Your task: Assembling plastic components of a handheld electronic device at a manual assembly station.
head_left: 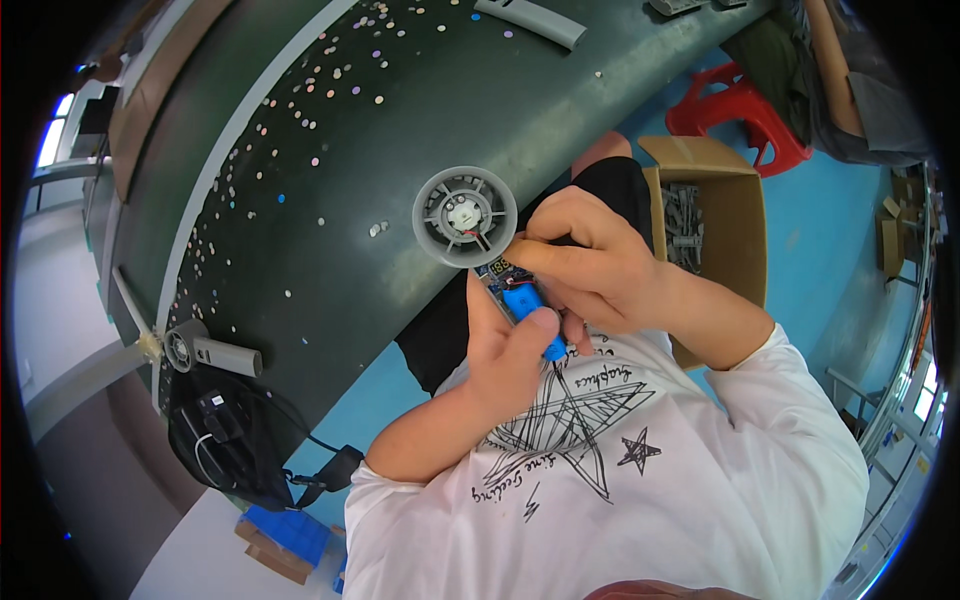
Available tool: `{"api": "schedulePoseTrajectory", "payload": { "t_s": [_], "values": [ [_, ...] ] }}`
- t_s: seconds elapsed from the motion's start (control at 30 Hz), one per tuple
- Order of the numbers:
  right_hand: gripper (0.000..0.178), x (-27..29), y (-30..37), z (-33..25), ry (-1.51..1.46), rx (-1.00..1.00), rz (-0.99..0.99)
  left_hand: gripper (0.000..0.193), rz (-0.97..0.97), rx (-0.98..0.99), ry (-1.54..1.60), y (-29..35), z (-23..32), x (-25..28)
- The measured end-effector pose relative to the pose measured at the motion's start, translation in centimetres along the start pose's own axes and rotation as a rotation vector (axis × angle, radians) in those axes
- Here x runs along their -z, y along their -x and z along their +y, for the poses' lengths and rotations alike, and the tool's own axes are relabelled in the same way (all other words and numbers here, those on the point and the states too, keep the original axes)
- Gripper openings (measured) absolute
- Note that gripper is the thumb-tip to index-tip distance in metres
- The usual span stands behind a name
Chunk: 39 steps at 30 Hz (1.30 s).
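grey fan (465,216), dark table (350,260), scattered dots (315,161), blue floor (805,240)

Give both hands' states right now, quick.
Left hand: holding the grey fan, thumb on its blue cylinder.
Right hand: pinched closed beside the circuit board; anything held cannot be told.

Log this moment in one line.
left hand: holding grey fan, blue cylinder under thumb | right hand: at circuit board | cardboard box: open

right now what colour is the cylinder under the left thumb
The cylinder is bright blue; the head view shows it.
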State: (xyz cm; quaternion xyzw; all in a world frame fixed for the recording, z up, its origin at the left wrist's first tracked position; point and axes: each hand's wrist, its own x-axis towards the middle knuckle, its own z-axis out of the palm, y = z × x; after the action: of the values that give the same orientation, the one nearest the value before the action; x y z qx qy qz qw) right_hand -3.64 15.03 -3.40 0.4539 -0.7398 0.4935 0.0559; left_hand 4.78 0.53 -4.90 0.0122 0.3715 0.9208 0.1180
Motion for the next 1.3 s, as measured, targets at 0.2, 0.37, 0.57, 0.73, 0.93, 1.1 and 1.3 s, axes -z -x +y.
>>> {"api": "schedulePoseTrajectory", "payload": {
  "t_s": [0.2, 0.37, 0.57, 0.73, 0.93, 1.1, 1.3],
  "values": [
    [0.030, 0.3, -0.1, 0.0, -0.045, 0.018, 0.116, 0.054, -0.050, 0.041, 0.237, -1.0, 0.5, 0.4],
    [0.031, 0.6, -0.3, 0.0, -0.019, 0.035, 0.001, 0.061, -0.026, 0.100, 0.199, -0.7, 0.7, 0.1],
    [0.027, 1.6, -1.1, -0.3, -0.494, -0.512, -0.111, 0.054, 0.033, 0.059, 0.137, -1.0, 0.0, 0.6],
    [0.025, 4.9, -5.2, 5.6, 0.511, -0.141, 0.245, 0.058, 0.058, -0.072, 0.193, -1.5, 0.9, 0.6],
    [0.028, 5.7, -6.3, 12.0, 0.869, -0.086, 0.190, 0.057, 0.127, -0.083, 0.363, -1.3, 1.8, 1.5],
    [0.035, 3.3, -3.4, 2.1, -0.117, -0.372, 0.151, 0.053, 0.158, -0.144, 0.344, -1.3, 2.6, 2.2],
    [0.039, 1.0, -1.8, -1.5, 0.031, -0.174, 0.041, 0.052, 0.250, -0.207, 0.237, -2.3, 3.3, 1.7]
  ]
}}
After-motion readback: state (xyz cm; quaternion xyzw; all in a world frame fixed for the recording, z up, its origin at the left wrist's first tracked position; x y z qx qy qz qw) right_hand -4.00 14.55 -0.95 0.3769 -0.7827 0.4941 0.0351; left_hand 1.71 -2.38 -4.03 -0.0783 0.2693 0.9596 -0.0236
